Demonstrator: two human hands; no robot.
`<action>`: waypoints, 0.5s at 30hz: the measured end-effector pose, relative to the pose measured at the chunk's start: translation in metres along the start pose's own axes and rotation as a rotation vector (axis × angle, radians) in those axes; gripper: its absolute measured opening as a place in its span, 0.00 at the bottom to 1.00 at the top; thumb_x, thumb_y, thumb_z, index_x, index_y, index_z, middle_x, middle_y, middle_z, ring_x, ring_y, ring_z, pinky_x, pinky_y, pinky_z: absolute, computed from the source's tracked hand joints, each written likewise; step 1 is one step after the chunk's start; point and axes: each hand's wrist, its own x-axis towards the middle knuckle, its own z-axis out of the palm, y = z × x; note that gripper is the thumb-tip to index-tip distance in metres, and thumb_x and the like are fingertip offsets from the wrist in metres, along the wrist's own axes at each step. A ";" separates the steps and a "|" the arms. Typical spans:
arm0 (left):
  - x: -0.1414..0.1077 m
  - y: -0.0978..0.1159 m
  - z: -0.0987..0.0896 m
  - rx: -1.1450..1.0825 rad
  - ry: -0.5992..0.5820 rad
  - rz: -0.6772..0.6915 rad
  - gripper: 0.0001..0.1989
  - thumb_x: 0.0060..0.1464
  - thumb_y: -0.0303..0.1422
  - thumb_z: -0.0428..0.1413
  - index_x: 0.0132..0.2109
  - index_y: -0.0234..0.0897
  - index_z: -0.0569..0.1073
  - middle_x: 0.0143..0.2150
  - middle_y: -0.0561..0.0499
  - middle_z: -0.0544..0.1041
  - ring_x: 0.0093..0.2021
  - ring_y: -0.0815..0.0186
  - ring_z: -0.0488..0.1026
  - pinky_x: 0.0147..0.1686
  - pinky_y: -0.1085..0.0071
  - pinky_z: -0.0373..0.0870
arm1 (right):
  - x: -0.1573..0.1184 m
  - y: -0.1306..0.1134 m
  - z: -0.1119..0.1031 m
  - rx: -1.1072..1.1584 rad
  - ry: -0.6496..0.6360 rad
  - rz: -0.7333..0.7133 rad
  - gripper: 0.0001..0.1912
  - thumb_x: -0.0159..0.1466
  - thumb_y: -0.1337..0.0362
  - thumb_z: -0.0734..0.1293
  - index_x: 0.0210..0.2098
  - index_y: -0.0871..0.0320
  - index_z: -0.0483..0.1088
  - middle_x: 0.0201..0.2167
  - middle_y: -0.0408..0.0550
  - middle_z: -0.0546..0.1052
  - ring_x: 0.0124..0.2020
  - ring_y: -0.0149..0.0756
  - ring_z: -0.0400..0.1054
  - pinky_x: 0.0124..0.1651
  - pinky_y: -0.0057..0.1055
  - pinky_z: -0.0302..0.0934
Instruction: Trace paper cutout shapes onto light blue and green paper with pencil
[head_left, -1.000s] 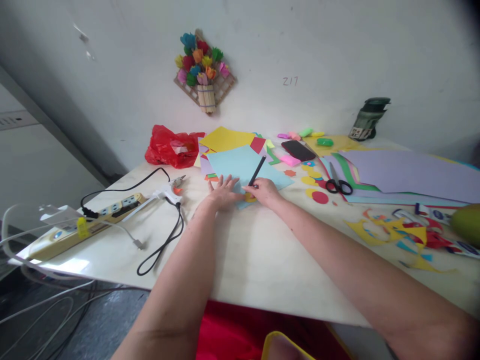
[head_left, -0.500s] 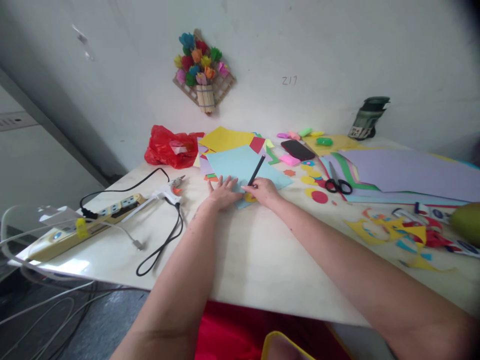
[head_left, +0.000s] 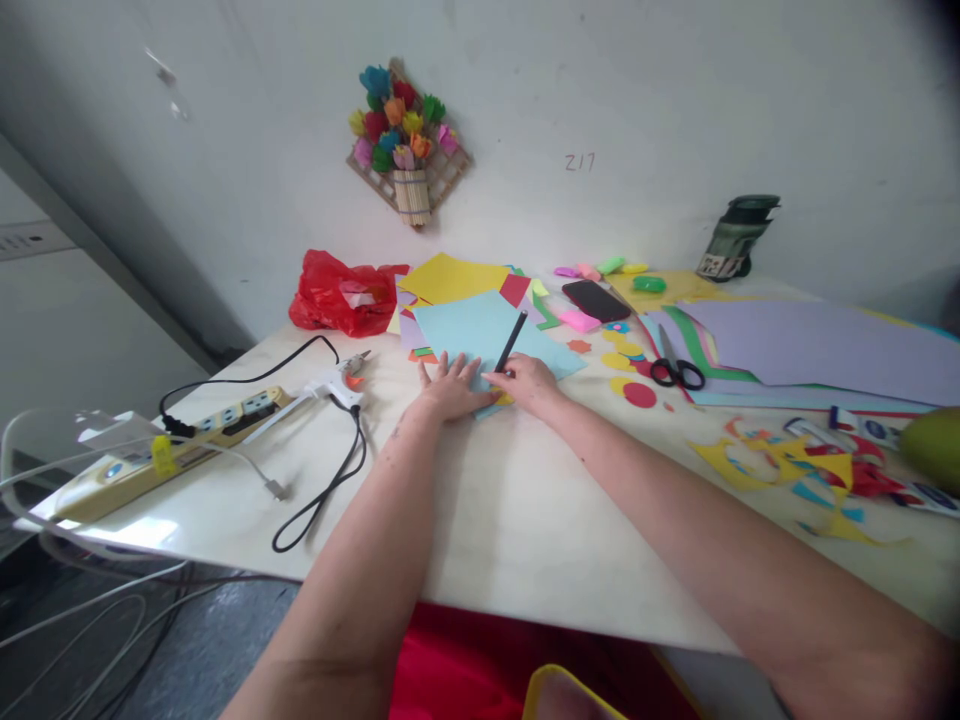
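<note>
A light blue sheet of paper point(head_left: 480, 325) lies on the table in front of me. My left hand point(head_left: 452, 388) rests flat on its lower left part with the fingers spread. In my right hand point(head_left: 529, 384) is a black pen point(head_left: 512, 340), held tilted with its lower end down at the paper. Between the two hands a small yellow paper piece point(head_left: 505, 399) shows on the blue sheet, mostly covered by the fingers. The pen's tip is hidden behind my right hand.
Scissors point(head_left: 677, 372) lie on stacked coloured paper point(head_left: 817, 345) at right, near cut paper circles point(head_left: 640, 394) and scraps point(head_left: 780, 460). A glue gun point(head_left: 341, 385), power strip point(head_left: 172, 455) and cords are at left. Behind are a red plastic bag point(head_left: 337, 295) and a phone point(head_left: 596, 299).
My left hand has shifted slightly to the right, its thumb covering more of the yellow piece. The pen has tilted a little, its top moving slightly left.
</note>
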 end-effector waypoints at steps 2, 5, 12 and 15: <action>-0.001 0.000 -0.001 0.000 -0.012 -0.002 0.37 0.44 0.56 0.34 0.59 0.48 0.39 0.61 0.54 0.37 0.58 0.53 0.26 0.48 0.43 0.25 | 0.000 0.000 0.000 -0.018 -0.003 0.008 0.17 0.51 0.49 0.60 0.25 0.56 0.71 0.30 0.44 0.72 0.28 0.28 0.64 0.28 0.23 0.53; -0.002 -0.001 -0.004 -0.011 -0.026 -0.009 0.37 0.43 0.56 0.34 0.59 0.48 0.39 0.61 0.54 0.36 0.58 0.53 0.26 0.47 0.42 0.26 | 0.000 0.000 0.000 -0.017 -0.006 0.007 0.18 0.51 0.49 0.59 0.24 0.55 0.71 0.29 0.43 0.72 0.28 0.28 0.64 0.27 0.23 0.53; -0.002 -0.001 -0.005 -0.030 -0.044 -0.006 0.37 0.43 0.56 0.35 0.59 0.48 0.39 0.61 0.55 0.35 0.58 0.54 0.28 0.48 0.42 0.26 | 0.001 0.002 -0.001 0.066 0.037 0.041 0.19 0.51 0.48 0.58 0.25 0.55 0.70 0.28 0.43 0.73 0.27 0.28 0.65 0.27 0.23 0.53; -0.001 -0.002 -0.004 -0.024 -0.049 0.002 0.36 0.44 0.56 0.35 0.59 0.49 0.39 0.61 0.55 0.35 0.59 0.54 0.29 0.49 0.44 0.27 | 0.001 0.005 -0.004 0.181 0.061 0.132 0.20 0.53 0.48 0.56 0.28 0.55 0.69 0.24 0.42 0.73 0.23 0.26 0.65 0.25 0.23 0.54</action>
